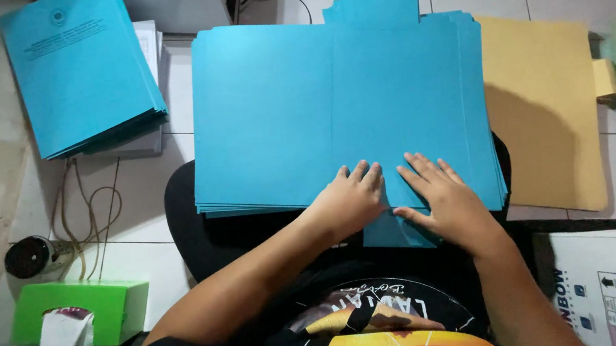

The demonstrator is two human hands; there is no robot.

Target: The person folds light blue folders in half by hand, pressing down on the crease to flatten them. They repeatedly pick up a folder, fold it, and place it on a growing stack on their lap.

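Blue folder stack point(279, 108), both hands pressing, tan sheets point(542, 105) beside

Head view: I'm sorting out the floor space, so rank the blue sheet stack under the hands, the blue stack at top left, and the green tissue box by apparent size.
1. blue sheet stack
2. top-left blue stack
3. green tissue box

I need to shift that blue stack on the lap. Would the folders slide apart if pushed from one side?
Probably: the blue folder stack is loose, its edges already fanned at the right. The sheets look thin and smooth, so likely slippery and floppy.
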